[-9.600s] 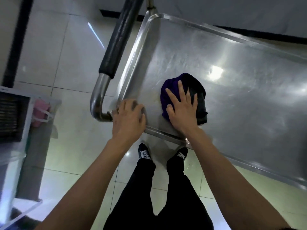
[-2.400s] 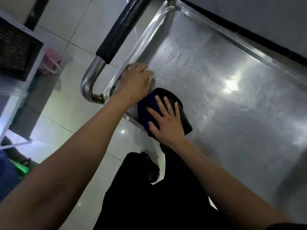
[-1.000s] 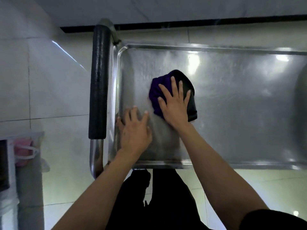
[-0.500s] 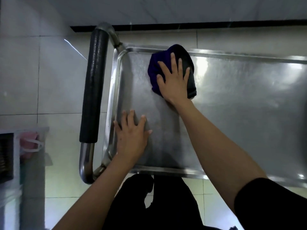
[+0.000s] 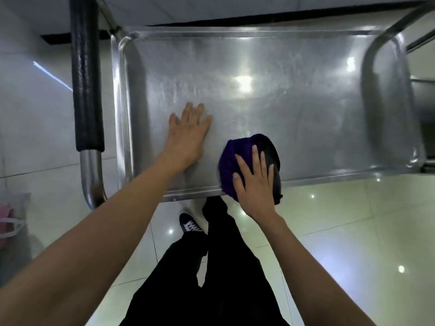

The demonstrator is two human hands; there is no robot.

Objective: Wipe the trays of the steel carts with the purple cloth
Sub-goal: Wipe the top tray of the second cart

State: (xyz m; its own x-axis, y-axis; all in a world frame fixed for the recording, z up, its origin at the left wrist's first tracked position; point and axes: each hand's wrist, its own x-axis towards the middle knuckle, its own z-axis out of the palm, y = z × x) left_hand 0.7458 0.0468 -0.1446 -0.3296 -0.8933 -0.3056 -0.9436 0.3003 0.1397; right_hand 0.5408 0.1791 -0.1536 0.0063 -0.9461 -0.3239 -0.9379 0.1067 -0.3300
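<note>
Down on the tray [image 5: 294,118] of the steel cart, the right hand [image 5: 255,182] lies flat on the cloth [image 5: 229,161], fingers straight and spread, pressing it rather than clutching it. That cloth is bunched, purple on its left and dark, almost black, on its right; it sits at the tray's near rim, and its lower edge overlaps that rim. The left hand [image 5: 188,137] rests palm-down on bare steel just left of the cloth, fingers straight and fanned out, holding nothing; the two hands are near each other but apart. The tray's surface is shiny, with bright light spots near its middle and faint streaks across it. A handle [image 5: 86,74] with a black grip runs along the cart's left end, its bare steel tube curving down below the grip. A second steel tube [image 5: 376,43] arches over the right end. Below the tray, black trousers [image 5: 211,278] and one dark shoe [image 5: 189,223] with white laces show above a glossy tiled floor [image 5: 353,231]. Something pink [image 5: 9,217] sits at the left edge, too blurred to identify.
</note>
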